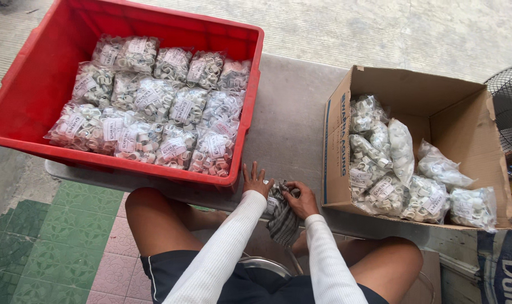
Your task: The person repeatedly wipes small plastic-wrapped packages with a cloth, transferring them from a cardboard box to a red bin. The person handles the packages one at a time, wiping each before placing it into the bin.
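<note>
Seated person, bare knees, white long sleeves, hands at the near edge of a grey slab [292, 121]. Left hand [255, 180] is open, fingers spread, palm down on the slab edge, touching the front wall of the red crate [34, 95]. Right hand [301, 200] is just right of the left hand, fingers curled closed around a striped rag [282, 222]; the rag's top is bunched in that grip at the slab edge and the rest hangs down between the knees. Crate sits up-left of the hands, filled with clear bags [155, 107] of small ring-like plastic parts, laid in rows with white labels up. Cardboard box [464, 112] is right of the right hand, flaps open, near corner close to that hand; it holds more bags of white parts [402, 169], heaped loosely. Fan guard [509, 107] sits right of the box. Green and pink tiles [53, 247] lie left of the knees.
</note>
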